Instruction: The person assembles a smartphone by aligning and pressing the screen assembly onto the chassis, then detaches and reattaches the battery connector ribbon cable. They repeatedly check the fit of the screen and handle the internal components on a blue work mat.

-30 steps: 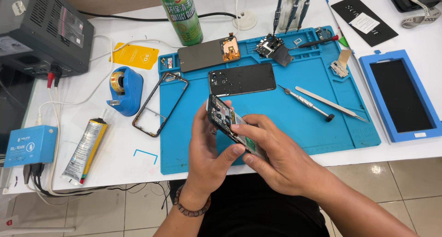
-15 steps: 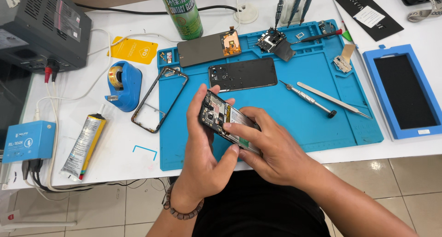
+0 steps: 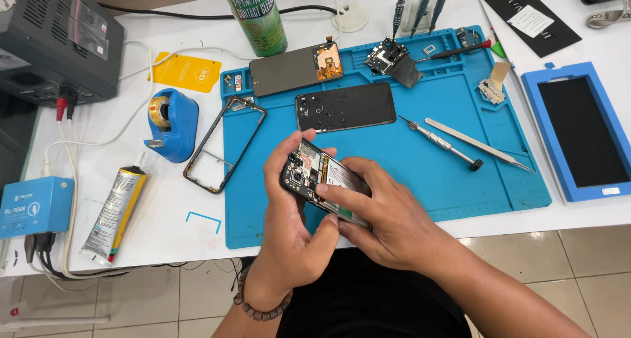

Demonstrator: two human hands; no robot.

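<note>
An opened phone body [image 3: 314, 174], its circuit board and battery showing, is held tilted over the front of the blue work mat [image 3: 420, 160]. My left hand [image 3: 289, 226] grips it from below and the left, thumb on its near edge. My right hand [image 3: 381, 216] holds its right part, fingers laid over the battery. On the mat behind lie a black back cover [image 3: 346, 107], a grey screen panel [image 3: 296, 67] and a small board part [image 3: 388, 55].
A phone frame [image 3: 223, 144] straddles the mat's left edge. A screwdriver [image 3: 439, 143] and tweezers [image 3: 476, 144] lie right of my hands. Tape dispenser [image 3: 172, 124], glue tube [image 3: 115, 213], spray can [image 3: 255, 16], grey power unit [image 3: 56, 39] and blue tray [image 3: 582, 131] surround the mat.
The view has shifted a little. My hands have kept hold of the phone body and turned it slightly, with the right fingers sliding over its battery side.
</note>
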